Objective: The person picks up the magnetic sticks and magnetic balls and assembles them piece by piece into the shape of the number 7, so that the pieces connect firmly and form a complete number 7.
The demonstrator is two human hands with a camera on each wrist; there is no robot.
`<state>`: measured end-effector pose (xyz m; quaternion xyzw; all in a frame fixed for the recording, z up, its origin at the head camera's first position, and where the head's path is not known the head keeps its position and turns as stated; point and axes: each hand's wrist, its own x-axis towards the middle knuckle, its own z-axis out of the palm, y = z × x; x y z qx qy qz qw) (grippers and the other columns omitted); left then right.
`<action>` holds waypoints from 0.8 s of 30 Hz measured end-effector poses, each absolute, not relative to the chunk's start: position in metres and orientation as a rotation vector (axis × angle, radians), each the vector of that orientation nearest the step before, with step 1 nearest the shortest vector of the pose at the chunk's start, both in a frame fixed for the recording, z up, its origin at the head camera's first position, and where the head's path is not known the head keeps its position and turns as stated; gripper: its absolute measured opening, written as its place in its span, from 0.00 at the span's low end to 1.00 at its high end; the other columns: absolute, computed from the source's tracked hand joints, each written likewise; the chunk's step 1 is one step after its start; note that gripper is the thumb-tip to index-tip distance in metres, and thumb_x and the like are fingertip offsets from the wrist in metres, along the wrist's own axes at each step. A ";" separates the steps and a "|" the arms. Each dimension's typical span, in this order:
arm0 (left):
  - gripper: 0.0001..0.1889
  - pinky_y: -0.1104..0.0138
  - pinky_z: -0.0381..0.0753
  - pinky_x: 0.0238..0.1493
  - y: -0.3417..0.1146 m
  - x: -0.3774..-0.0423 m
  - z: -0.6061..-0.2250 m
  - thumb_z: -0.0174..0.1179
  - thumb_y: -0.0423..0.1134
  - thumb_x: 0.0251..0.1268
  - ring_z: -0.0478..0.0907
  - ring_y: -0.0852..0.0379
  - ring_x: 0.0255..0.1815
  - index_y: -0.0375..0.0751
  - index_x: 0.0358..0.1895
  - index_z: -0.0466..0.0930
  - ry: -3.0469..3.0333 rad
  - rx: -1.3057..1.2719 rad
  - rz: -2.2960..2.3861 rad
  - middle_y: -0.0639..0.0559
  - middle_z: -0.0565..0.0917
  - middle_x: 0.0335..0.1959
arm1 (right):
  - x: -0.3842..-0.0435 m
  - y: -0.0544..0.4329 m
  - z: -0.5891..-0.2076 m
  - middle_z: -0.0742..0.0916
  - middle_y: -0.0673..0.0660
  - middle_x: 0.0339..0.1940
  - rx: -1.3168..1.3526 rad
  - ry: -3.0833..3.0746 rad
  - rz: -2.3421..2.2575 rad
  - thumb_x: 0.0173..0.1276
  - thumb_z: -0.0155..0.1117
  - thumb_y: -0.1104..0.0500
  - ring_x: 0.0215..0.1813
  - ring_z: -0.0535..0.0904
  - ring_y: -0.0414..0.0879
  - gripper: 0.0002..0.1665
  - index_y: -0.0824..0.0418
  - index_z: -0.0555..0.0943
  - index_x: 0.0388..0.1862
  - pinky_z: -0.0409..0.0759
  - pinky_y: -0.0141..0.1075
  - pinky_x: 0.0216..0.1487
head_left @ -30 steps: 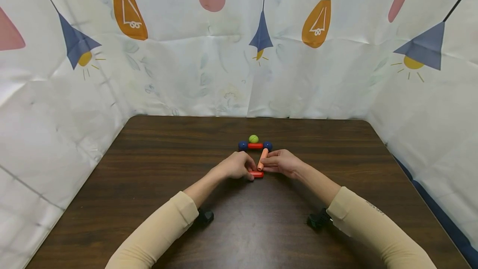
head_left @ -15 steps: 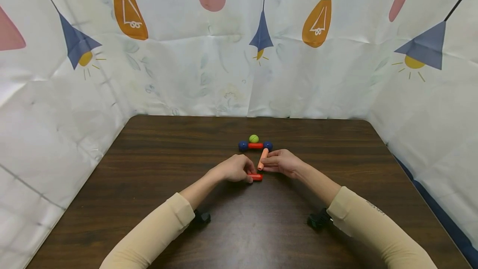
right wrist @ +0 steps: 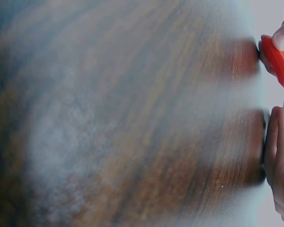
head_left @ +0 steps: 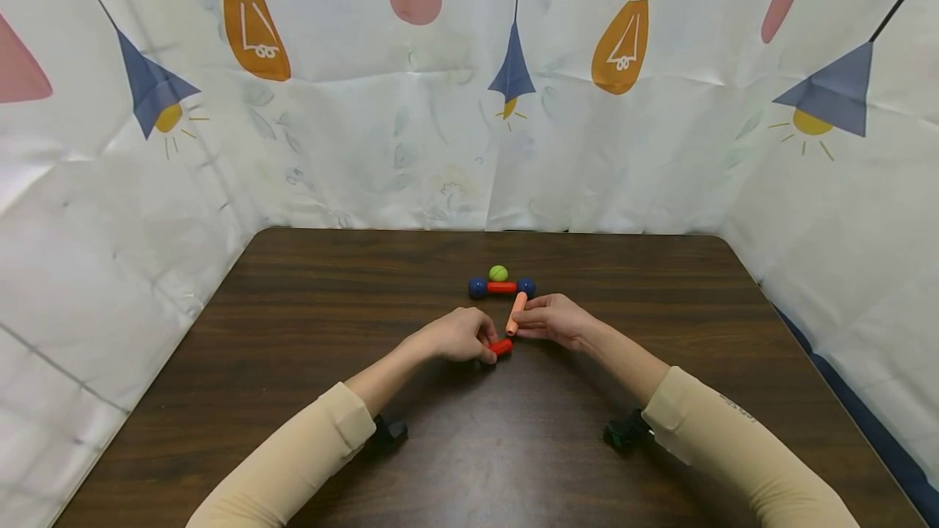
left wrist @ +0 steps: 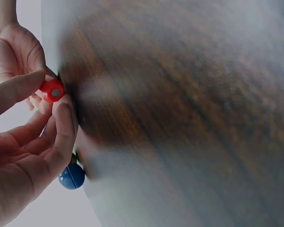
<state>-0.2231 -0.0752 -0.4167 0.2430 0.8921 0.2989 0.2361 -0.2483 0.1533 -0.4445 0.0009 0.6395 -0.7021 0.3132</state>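
Observation:
My left hand (head_left: pixel 462 335) pinches a short red rod (head_left: pixel 502 347) between thumb and fingers. The left wrist view shows its round end (left wrist: pixel 52 91), with a small grey dot in the middle. An orange rod (head_left: pixel 517 314) is held by the fingertips of my right hand (head_left: pixel 556 321), its far end at a blue ball (head_left: pixel 526 287). That ball sits at the right end of a second red rod (head_left: pixel 502 288), and another blue ball (head_left: pixel 478 288) sits at the left end. In the right wrist view the held red rod (right wrist: pixel 278 61) points toward the right hand.
A yellow-green ball (head_left: pixel 498 273) lies just behind the red rod and blue balls. All of it is on a dark wood-grain table (head_left: pixel 330 283). A white patterned cloth (head_left: pixel 352 145) hangs behind and at both sides.
My left hand has drawn slightly toward me and left with the red rod, which has turned from level to slanted. The right hand and the orange rod have stayed nearly still.

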 end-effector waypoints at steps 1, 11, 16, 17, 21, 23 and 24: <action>0.07 0.67 0.75 0.35 -0.075 -0.223 -0.416 0.74 0.37 0.60 0.77 0.60 0.30 0.44 0.37 0.84 2.445 0.665 0.825 0.56 0.82 0.29 | -0.248 0.153 -0.444 0.89 0.60 0.41 0.002 1.687 -1.852 0.77 0.57 0.71 0.44 0.88 0.47 0.22 0.83 0.70 0.64 0.82 0.40 0.55; 0.10 0.67 0.77 0.33 -0.076 -0.221 -0.414 0.72 0.36 0.63 0.80 0.60 0.28 0.40 0.43 0.83 2.374 0.634 0.903 0.54 0.84 0.29 | -0.247 0.153 -0.444 0.87 0.61 0.43 -0.001 1.693 -1.854 0.77 0.57 0.71 0.44 0.88 0.46 0.24 0.83 0.68 0.66 0.82 0.40 0.55; 0.11 0.68 0.77 0.32 -0.076 -0.221 -0.415 0.72 0.34 0.63 0.82 0.59 0.28 0.39 0.45 0.82 2.330 0.616 0.962 0.54 0.86 0.28 | -0.247 0.154 -0.444 0.87 0.61 0.43 -0.017 1.685 -1.855 0.77 0.58 0.71 0.45 0.88 0.46 0.24 0.83 0.68 0.65 0.82 0.40 0.55; 0.11 0.68 0.77 0.33 -0.076 -0.221 -0.416 0.72 0.34 0.63 0.83 0.59 0.28 0.38 0.46 0.82 2.321 0.614 0.976 0.54 0.86 0.28 | -0.248 0.154 -0.444 0.87 0.61 0.43 -0.021 1.684 -1.854 0.77 0.58 0.71 0.45 0.88 0.46 0.24 0.84 0.68 0.65 0.82 0.40 0.55; 0.12 0.69 0.79 0.33 -0.075 -0.221 -0.417 0.71 0.32 0.63 0.84 0.58 0.29 0.36 0.47 0.81 2.273 0.591 1.044 0.53 0.86 0.29 | -0.248 0.154 -0.445 0.87 0.61 0.44 -0.020 1.686 -1.853 0.77 0.58 0.70 0.45 0.87 0.46 0.24 0.84 0.68 0.66 0.82 0.40 0.56; 0.12 0.68 0.81 0.35 -0.075 -0.221 -0.418 0.71 0.31 0.64 0.85 0.57 0.30 0.34 0.48 0.80 2.236 0.573 1.087 0.52 0.86 0.29 | -0.248 0.153 -0.445 0.87 0.61 0.43 -0.011 1.693 -1.850 0.77 0.58 0.70 0.44 0.87 0.46 0.24 0.83 0.68 0.66 0.82 0.40 0.56; 0.13 0.67 0.82 0.35 -0.075 -0.222 -0.418 0.70 0.31 0.64 0.86 0.57 0.31 0.33 0.48 0.80 2.217 0.566 1.106 0.51 0.87 0.30 | -0.249 0.153 -0.446 0.87 0.61 0.43 -0.009 1.696 -1.850 0.77 0.58 0.71 0.44 0.87 0.46 0.24 0.84 0.67 0.66 0.82 0.41 0.56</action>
